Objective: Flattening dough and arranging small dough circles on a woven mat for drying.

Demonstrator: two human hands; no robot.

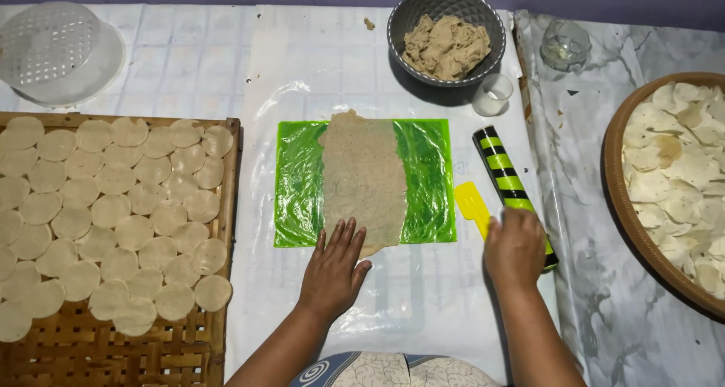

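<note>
A flat sheet of beige dough [362, 177] lies rolled out under clear plastic on a green mat [432, 177]. My left hand [334, 270] rests flat, fingers spread, on the near edge of the dough and mat. My right hand [516, 248] closes over the near end of a black and yellow-green striped rolling pin [504, 168] that lies to the right of the mat. A yellow plastic scraper [472, 203] lies between the mat and the rolling pin.
A woven bamboo tray [219, 281] on the left carries several round dough discs [113, 221]. A grey bowl [445, 13] of dough sits at the back, a small white cup [492, 94] beside it. A round basket [615, 183] of discs is right; a white strainer [57, 51] back left.
</note>
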